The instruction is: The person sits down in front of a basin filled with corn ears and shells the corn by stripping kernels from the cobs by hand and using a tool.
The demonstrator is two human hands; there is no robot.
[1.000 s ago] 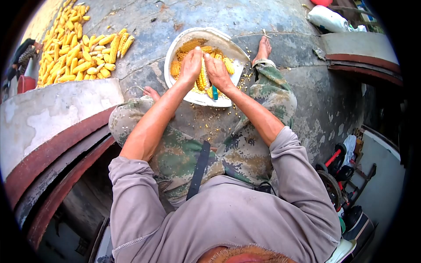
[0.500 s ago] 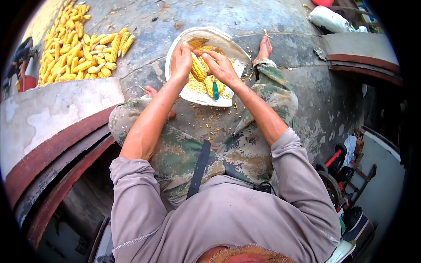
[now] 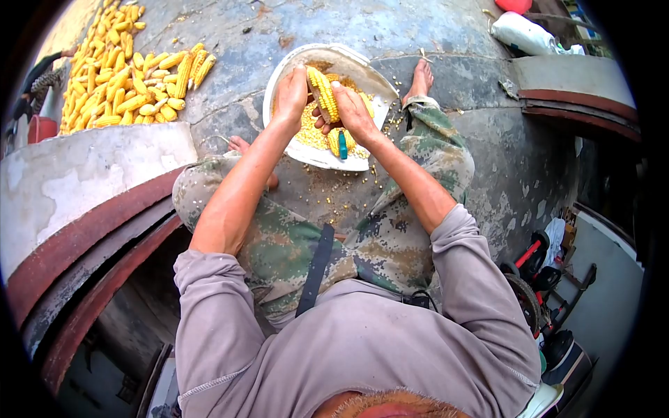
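A yellow corn cob (image 3: 323, 96) is held upright and slightly tilted over a white basin (image 3: 274, 82). My left hand (image 3: 292, 99) is on the cob's left side, its fingers partly behind the cob. On the right side my right hand (image 3: 352, 111) grips the same cob, thumb on its face. Loose kernels (image 3: 311, 135) and more cobs lie in the basin below. A tool with a teal handle (image 3: 342, 145) rests at the basin's near side, against another cob.
A large heap of corn cobs (image 3: 117, 90) lies on the floor at the upper left. Beyond it are another person's arm (image 3: 43, 68) and a red bucket (image 3: 42, 129). A white sack (image 3: 524, 33) lies at the upper right. Kernels are scattered around the basin.
My hands have parted from their pressed-together pose and the cob now stands more upright between them, raised and turned. The other person at the far left has shifted.
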